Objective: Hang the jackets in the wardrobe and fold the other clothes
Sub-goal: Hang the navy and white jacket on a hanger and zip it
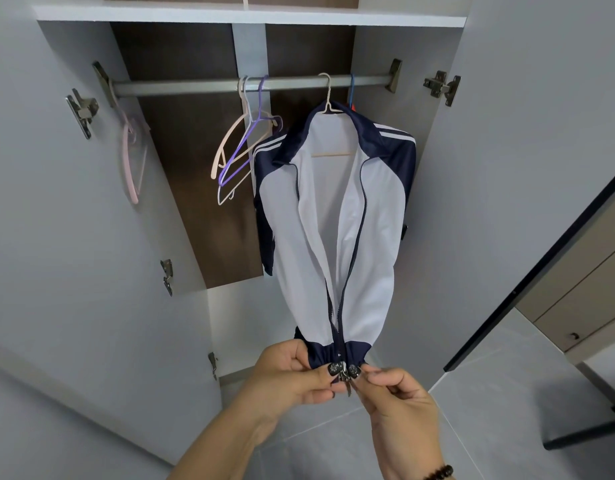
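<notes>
While the jacket hangs from a hanger on the rail of the open wardrobe, both hands work at its hem, well below the rail.

Head view. The jacket, white with navy shoulders and hem, sits toward the rail's right end, its front open from collar to near the hem. The left hand pinches the navy hem on one side of the zip; the right hand pinches the other side, its fingertips closed on or next to the zip pull. Which finger holds the metal itself cannot be told. Both sets of fingers are curled and grasping; neither is released. A bead bracelet shows at the right wrist.

Left of the jacket on the rail hang three bare hangers; at the rail's far left end, a pink hanger. Just behind the jacket, a blue hook carries something red, mostly hidden.

Progress, as judged: this jacket is hung; the zip appears to be at its start, so closing it is likely the step in hand. No clothes for folding are in view, so how much of the task remains cannot be told.
</notes>
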`<state>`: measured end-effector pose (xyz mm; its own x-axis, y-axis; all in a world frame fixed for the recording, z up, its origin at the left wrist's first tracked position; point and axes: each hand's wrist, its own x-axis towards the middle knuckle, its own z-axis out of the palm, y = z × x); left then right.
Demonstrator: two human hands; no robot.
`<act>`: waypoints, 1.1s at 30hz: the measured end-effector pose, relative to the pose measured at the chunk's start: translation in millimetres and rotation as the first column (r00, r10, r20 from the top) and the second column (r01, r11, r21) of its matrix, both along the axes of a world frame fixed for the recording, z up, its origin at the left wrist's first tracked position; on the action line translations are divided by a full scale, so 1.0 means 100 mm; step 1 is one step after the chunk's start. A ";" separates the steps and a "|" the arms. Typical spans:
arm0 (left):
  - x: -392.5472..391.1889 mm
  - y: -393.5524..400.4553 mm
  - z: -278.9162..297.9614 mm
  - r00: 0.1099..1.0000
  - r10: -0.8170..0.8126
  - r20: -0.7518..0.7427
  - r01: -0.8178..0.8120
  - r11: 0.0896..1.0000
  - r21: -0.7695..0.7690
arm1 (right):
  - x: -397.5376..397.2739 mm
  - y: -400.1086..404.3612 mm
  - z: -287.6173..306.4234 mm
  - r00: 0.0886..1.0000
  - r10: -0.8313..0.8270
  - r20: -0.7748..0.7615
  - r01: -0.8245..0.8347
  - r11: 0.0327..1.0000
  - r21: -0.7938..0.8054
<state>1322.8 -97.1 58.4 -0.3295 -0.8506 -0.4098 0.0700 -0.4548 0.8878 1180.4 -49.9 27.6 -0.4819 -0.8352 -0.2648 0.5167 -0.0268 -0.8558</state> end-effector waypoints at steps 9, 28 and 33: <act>-0.02 0.03 -0.06 0.998 0.054 -0.022 -0.055 0.996 -0.073 | -0.07 -0.06 0.10 0.985 0.143 -0.097 -0.141 0.990 0.022; 0.19 -0.02 -0.38 0.959 0.100 0.264 -0.049 0.980 -0.192 | 0.09 -0.23 0.11 0.889 0.441 -0.121 -0.367 0.846 0.387; 0.17 0.00 -0.44 0.958 0.118 0.260 -0.086 0.988 -0.130 | 0.07 -0.42 0.15 0.879 0.456 -0.135 -0.371 0.835 0.405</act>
